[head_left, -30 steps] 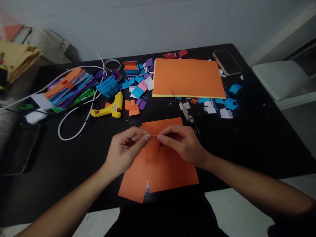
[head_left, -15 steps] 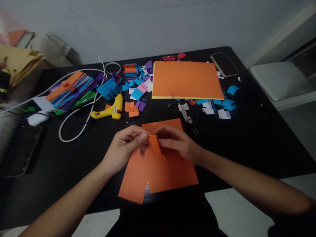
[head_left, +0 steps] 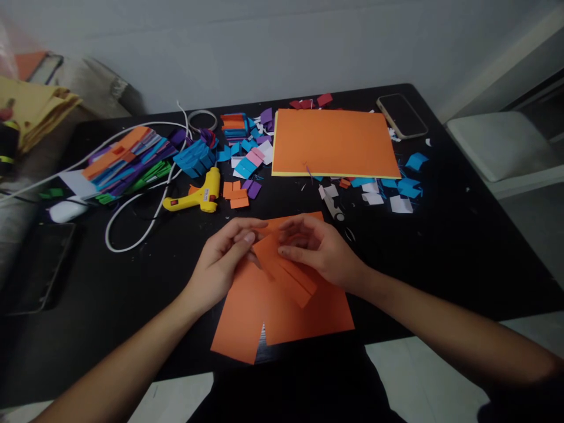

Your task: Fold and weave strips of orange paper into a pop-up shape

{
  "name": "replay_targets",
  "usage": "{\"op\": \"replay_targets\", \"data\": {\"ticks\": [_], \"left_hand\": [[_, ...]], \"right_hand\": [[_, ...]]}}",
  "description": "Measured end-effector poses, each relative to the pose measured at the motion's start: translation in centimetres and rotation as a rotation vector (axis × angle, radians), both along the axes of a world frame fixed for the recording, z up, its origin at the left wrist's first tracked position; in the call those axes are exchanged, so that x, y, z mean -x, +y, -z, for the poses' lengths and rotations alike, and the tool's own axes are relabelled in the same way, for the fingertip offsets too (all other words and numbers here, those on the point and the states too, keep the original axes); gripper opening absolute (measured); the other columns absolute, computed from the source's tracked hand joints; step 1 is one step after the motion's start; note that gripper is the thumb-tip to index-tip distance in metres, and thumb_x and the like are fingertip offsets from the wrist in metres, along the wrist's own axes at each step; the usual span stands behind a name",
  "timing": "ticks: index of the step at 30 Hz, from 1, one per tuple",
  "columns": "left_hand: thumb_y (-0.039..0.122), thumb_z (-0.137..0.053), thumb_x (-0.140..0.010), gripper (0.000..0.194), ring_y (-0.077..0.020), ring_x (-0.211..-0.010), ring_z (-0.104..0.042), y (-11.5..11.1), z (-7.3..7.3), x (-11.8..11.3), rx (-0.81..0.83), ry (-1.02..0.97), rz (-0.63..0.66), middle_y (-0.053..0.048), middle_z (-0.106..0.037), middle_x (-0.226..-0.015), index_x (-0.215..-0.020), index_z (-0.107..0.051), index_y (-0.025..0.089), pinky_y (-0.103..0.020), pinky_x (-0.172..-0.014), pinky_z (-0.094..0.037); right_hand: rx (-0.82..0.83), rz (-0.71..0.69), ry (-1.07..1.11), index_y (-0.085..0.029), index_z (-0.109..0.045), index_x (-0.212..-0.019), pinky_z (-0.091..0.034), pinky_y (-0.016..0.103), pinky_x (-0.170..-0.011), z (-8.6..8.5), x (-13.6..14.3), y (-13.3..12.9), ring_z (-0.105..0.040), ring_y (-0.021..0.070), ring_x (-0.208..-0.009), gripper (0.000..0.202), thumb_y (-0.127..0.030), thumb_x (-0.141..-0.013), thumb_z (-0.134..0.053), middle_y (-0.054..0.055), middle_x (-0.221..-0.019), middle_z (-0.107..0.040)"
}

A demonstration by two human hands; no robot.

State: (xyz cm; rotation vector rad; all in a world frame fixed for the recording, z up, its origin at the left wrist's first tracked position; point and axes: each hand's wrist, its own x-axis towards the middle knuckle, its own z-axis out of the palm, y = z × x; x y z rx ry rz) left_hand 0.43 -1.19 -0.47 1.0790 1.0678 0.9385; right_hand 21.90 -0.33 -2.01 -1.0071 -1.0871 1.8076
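A creased strip of orange paper (head_left: 288, 273) slants between my two hands, above larger orange sheets. My right hand (head_left: 326, 252) grips it from the right, thumb on its face and fingers curled behind. At its upper left corner, my left hand (head_left: 224, 252) has curled fingers at the edge, some tips hidden behind the paper. Beneath lie a wide orange sheet (head_left: 317, 320) and a narrower orange piece (head_left: 238, 329), with a thin dark gap between them at the near edge.
A yellow glue gun (head_left: 200, 197) lies left of centre near a looped white cable (head_left: 108, 232). Cut coloured papers (head_left: 132, 164) are piled behind it. An orange sheet stack (head_left: 335, 144), a phone (head_left: 402, 116) and a grey-handled cutting tool (head_left: 332, 205) are farther back.
The orange strip has turned and spread, its lower end swinging toward the right and showing a crease. My left thumb has shifted slightly up and left, and my right fingers have curled more.
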Motion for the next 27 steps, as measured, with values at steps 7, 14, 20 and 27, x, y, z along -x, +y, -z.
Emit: {"op": "replay_targets", "data": {"ticks": [7, 14, 20, 27], "left_hand": [[0.018, -0.063, -0.092, 0.029, -0.014, -0.079, -0.07, -0.16, -0.37, 0.3, -0.132, 0.051, 0.066, -0.007, -0.074, -0.108, -0.12, -0.07, 0.02, -0.026, -0.073, -0.059], [0.014, -0.066, -0.089, 0.028, -0.0152, -0.074, -0.07, -0.45, -0.18, 0.32, -0.22, 0.214, 0.128, -0.003, -0.072, -0.08, -0.116, -0.07, 0.017, -0.024, -0.069, -0.055], [0.023, -0.064, -0.096, 0.026, -0.0151, -0.074, -0.07, -0.5, -0.11, 0.41, -0.22, 0.228, 0.159, -0.003, -0.072, -0.08, -0.12, -0.069, 0.017, -0.024, -0.069, -0.055], [0.022, -0.073, -0.09, 0.021, -0.0124, -0.069, -0.07, -0.32, 0.23, -0.14, -0.225, 0.255, 0.009, -0.001, -0.072, -0.078, -0.11, -0.071, 0.018, -0.022, -0.067, -0.057]], "right_hand": [[-0.044, 0.024, -0.061, -0.022, -0.075, -0.102, -0.061, 0.034, -0.089, -0.1, -0.12, 0.21, -0.073, 0.0169, -0.092, 0.024, -0.028, -0.08, -0.084, 0.004, -0.103, -0.076], [-0.087, -0.012, -0.11, -0.022, -0.078, -0.103, -0.06, 0.037, -0.091, -0.73, -0.41, 0.16, -0.074, 0.0197, -0.099, 0.015, -0.025, -0.089, -0.072, 0.005, -0.105, -0.079], [-0.089, -0.034, -0.095, -0.023, -0.076, -0.105, -0.06, 0.037, -0.088, -0.7, -0.53, 0.11, -0.074, 0.0197, -0.098, 0.021, -0.018, -0.086, -0.066, 0.004, -0.102, -0.078], [-0.247, -0.053, -0.204, -0.022, -0.067, -0.118, -0.061, 0.035, -0.08, -0.49, -0.03, -0.74, -0.07, 0.0191, -0.095, 0.04, -0.021, -0.08, -0.079, 0.008, -0.117, -0.069]]}}
